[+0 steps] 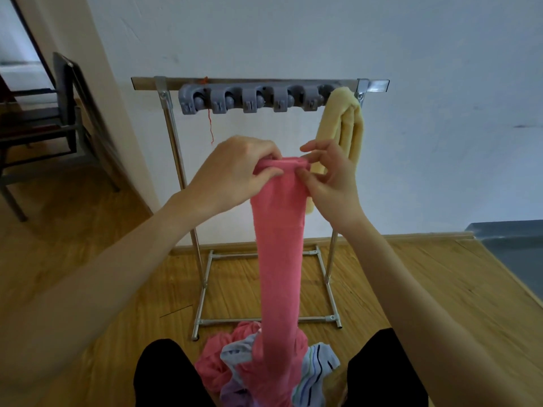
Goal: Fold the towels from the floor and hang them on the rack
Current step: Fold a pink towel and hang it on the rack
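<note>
A long pink towel point(279, 254) hangs folded into a narrow strip from my two hands, in front of the metal rack point(173, 136). My left hand point(235, 168) grips its top left corner. My right hand point(329, 174) pinches the top right edge between thumb and fingers. The towel's lower end reaches down to a pile of towels point(232, 365) on the floor, pink, lilac and striped. A folded yellow towel point(346, 133) hangs at the right end of the rack's grey clip holder point(252, 99).
The rack stands against a white wall on a wooden floor. A dark folding chair point(55, 118) stands at the left by a doorway. A grey-blue mat point(514, 245) lies at the right. My knees in black frame the pile.
</note>
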Motion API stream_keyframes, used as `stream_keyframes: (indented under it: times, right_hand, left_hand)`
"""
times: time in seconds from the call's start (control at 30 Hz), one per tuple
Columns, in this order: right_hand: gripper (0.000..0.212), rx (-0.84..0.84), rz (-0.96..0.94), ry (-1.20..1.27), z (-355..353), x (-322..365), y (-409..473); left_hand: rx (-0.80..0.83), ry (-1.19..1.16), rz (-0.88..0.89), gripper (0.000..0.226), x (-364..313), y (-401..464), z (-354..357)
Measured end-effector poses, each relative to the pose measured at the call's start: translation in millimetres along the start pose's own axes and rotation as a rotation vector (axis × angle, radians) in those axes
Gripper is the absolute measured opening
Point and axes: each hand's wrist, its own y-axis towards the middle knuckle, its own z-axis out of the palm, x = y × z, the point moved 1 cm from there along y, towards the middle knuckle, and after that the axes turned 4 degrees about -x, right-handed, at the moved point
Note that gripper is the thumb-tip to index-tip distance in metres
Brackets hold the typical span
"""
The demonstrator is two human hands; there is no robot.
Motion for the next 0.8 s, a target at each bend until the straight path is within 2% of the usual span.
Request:
stream_keyframes:
  times: [0.1,0.2,0.27,0.33,0.4,0.5,0.57,0.67,0.73,0.8]
  right_hand:
    - [0.031,0.04,0.089,0.045,5,-9,-4]
    - [0.03,0.027,0.174,0.054,11,-15,-10]
    - [0.03,0.008,0.243,0.065,14,-19,-14]
    - [0.028,-0.005,0.321,0.112,16,-21,-19]
    - [0.028,-0.027,0.378,0.171,17,-20,-23]
    - [0.028,-0.052,0.445,0.215,18,-20,-27]
    - [0.027,-0.067,0.485,0.261,17,-19,-28]
    - [0.026,-0.101,0.57,0.383,14,-16,-26]
    - [0.026,-0.157,0.627,0.482,8,-12,-21]
    - [0.027,-0.274,0.668,0.564,-1,-14,-18]
  left_hand:
    - [-0.079,-0.104,-0.109,0.03,8,-25,14]
    - [-0.195,-0.13,-0.271,0.069,19,-60,37]
    - [-0.127,-0.276,-0.47,0.081,31,-88,56]
    - [0.04,-0.494,-0.669,0.071,44,-118,79]
    - [0.184,-0.692,-0.763,0.052,54,-144,102]
    - [0.305,-0.708,-0.82,0.033,58,-168,133]
    - [0.385,-0.693,-0.88,0.032,60,-176,151]
    - [0.542,-0.647,-0.852,0.034,58,-183,176]
    - [0.603,-0.688,-0.83,0.024,53,-187,187]
    - [0.612,-0.724,-0.846,0.026,51,-189,193]
